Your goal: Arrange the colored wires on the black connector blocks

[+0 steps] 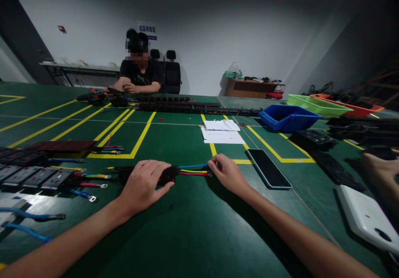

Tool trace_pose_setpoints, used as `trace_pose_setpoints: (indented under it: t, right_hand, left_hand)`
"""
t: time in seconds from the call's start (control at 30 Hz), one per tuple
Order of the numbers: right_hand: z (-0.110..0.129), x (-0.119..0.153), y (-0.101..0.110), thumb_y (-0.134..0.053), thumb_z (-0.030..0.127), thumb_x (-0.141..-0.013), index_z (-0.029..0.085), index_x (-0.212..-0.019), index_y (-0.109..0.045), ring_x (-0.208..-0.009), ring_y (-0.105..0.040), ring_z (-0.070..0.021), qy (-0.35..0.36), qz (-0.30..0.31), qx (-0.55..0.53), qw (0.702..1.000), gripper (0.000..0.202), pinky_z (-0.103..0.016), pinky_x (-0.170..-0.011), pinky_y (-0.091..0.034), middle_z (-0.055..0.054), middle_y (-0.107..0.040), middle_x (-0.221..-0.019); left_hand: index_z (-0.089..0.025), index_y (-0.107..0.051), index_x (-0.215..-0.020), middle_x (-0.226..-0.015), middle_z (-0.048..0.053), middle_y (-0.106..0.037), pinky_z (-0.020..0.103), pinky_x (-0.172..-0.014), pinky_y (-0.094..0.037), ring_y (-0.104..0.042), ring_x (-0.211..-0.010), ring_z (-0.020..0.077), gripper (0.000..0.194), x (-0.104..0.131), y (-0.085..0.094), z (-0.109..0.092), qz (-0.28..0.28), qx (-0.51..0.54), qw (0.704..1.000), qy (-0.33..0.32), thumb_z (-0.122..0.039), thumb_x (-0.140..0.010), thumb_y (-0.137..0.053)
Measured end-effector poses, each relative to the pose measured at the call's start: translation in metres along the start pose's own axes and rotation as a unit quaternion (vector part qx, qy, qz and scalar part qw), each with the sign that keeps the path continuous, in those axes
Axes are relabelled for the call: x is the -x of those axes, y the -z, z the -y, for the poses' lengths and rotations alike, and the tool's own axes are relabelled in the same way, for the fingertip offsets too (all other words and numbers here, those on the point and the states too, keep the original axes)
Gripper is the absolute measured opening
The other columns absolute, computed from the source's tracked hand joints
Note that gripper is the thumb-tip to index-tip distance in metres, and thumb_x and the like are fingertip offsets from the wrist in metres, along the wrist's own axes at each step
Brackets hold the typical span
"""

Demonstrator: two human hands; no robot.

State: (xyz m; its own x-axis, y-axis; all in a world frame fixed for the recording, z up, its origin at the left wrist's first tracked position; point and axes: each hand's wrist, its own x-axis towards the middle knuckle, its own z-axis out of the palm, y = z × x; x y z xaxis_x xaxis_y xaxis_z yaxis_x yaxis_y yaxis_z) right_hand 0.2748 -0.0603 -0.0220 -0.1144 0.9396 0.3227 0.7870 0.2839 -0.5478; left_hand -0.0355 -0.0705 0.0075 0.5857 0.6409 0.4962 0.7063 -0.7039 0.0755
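My left hand (144,185) is wrapped over a black socket strip (170,175) lying on the green table. From the strip's right end run a blue wire (191,167) and, just below it, yellow and red wires (193,172) with a ring terminal at the tip. The fingers of my right hand (228,170) are pinched on the far end of the blue wire; its tip is hidden in them. A short yellow-green wire end (109,168) pokes out at the strip's left end.
Several socket strips (37,178) with lugged wires lie at left. A phone (268,169), papers (222,134), a blue bin (288,118), a green bin (319,105) and a white object (368,215) are on the right. A co-worker (141,72) sits opposite; another person's hand (382,170) is at right.
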Motion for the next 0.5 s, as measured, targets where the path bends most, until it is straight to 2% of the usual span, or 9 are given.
trace_pose_setpoints:
  t: [0.17, 0.37, 0.5]
  right_hand:
    - [-0.0002, -0.0001, 0.0001, -0.051, 0.040, -0.099, 0.022, -0.086, -0.061, -0.067, -0.055, -0.0178, -0.008, -0.009, 0.004, 1.000, 0.025, -0.029, -0.060, -0.033, -0.003, -0.061, -0.076]
    - [0.0011, -0.0001, 0.0005, -0.056, 0.032, -0.093, 0.022, -0.076, -0.060, -0.065, -0.056, -0.0170, 0.003, 0.019, 0.008, 1.000, 0.020, -0.028, -0.059, -0.032, -0.001, -0.061, -0.070]
    - [0.0007, -0.0004, 0.0008, -0.056, 0.034, -0.094, 0.022, -0.078, -0.061, -0.065, -0.056, -0.0175, -0.010, 0.005, -0.002, 1.000, 0.020, -0.028, -0.058, -0.032, -0.001, -0.062, -0.070]
  left_hand:
    - [-0.019, -0.062, -0.124, -0.116, 0.011, -0.072, 0.048, -0.094, -0.049, -0.066, -0.108, 0.0289, 0.037, 0.0000, 0.0002, -0.0001, 0.000, -0.002, 1.000, 0.000, -0.039, -0.092, -0.065]
    - [-0.018, -0.061, -0.125, -0.116, 0.011, -0.072, 0.048, -0.094, -0.049, -0.066, -0.108, 0.0292, 0.038, -0.0013, 0.0010, -0.0009, 0.005, -0.002, 1.000, -0.004, -0.037, -0.092, -0.065]
    - [-0.019, -0.061, -0.125, -0.116, 0.011, -0.072, 0.047, -0.094, -0.049, -0.066, -0.107, 0.0290, 0.037, -0.0014, 0.0016, -0.0012, 0.006, -0.004, 1.000, -0.002, -0.037, -0.092, -0.065]
